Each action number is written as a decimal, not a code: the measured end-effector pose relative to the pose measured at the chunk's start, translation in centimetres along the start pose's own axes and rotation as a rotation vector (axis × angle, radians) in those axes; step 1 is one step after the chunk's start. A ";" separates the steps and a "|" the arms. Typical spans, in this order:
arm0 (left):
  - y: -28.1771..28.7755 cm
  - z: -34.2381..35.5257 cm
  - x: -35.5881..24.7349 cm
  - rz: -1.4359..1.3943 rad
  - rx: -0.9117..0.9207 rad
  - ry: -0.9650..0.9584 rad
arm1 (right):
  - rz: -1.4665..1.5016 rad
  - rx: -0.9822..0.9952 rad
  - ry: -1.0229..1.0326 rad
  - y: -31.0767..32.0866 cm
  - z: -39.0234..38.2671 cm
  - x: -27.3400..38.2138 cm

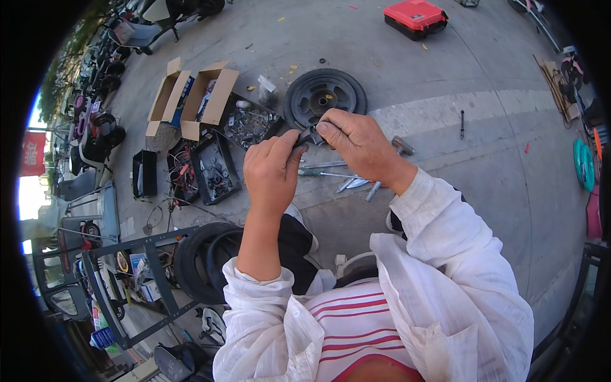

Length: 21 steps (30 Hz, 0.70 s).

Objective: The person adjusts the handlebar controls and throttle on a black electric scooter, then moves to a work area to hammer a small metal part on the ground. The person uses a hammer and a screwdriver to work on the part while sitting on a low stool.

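Observation:
Both hands are raised in front of me, closed around a small dark part (310, 135) that looks like metal; its exact kind is hard to make out. My left hand (267, 169) pinches one end between thumb and fingers. The other end is gripped by my right hand (359, 145), its thumb pressing on top. Just beyond the hands, a black spoked wheel with its tyre (305, 105) lies flat on the ground. Below them on the ground lie several hand tools, among them a screwdriver (312, 172), partly hidden by my right hand. A hammer-like tool (402, 145) lies right of that hand.
Left of the wheel are open cardboard boxes (219, 95) and black trays of small parts (216, 169). A wrench (463, 124) lies to the right. Far off stands a red case (415, 16). Loose tyres (197, 267) and a metal frame (159, 274) are near my left side.

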State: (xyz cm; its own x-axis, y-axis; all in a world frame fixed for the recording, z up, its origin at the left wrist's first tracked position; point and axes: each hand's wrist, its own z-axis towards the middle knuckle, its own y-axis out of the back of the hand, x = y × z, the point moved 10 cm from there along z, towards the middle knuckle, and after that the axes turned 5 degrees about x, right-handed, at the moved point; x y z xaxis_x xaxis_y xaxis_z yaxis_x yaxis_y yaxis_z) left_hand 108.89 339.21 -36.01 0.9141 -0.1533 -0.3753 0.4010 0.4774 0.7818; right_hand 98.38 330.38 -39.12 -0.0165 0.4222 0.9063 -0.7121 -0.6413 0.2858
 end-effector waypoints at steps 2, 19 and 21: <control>-0.3 -0.2 0.1 -0.049 -0.020 0.026 | 0.012 0.002 -0.026 0.2 0.2 -0.4; -3.2 -3.0 7.1 -1.391 0.005 0.647 | 0.065 -0.331 -0.254 8.8 -0.9 -6.5; -3.0 -3.1 7.4 -1.454 0.010 0.593 | 0.131 -0.379 -0.384 9.9 -1.0 -8.2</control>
State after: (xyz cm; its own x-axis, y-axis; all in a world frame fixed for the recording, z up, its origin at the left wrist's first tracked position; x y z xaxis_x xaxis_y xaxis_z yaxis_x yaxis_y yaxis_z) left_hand 114.27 339.32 -42.61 -0.3925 -0.1088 -0.9133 0.8857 0.2228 -0.4072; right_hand 90.79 321.19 -44.00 0.0850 0.0449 0.9954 -0.9251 -0.3674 0.0956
